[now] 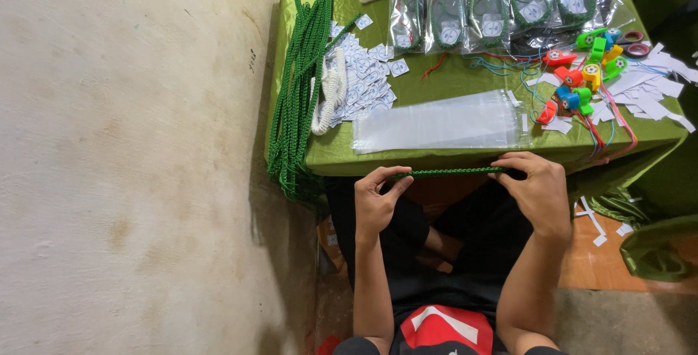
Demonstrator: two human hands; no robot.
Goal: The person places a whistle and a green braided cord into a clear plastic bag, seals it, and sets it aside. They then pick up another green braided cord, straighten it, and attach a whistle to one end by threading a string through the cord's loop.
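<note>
A green braided cord [451,172] is stretched level between my two hands, just below the near edge of the low table. My left hand [378,198] pinches its left end and my right hand [534,184] grips its right end. Directly beyond the cord, a stack of clear plastic sleeves [440,122] lies on the green tablecloth [451,78]. A bundle of several more green cords [298,86] hangs over the table's left edge.
Small white paper tags [363,71] and a white coiled cord [327,97] lie left of centre. Bagged cords [487,6] line the far edge. Coloured plastic whistles [589,71], tape rolls [634,44] and paper scraps [647,89] crowd the right side. A plastered wall [131,158] fills the left.
</note>
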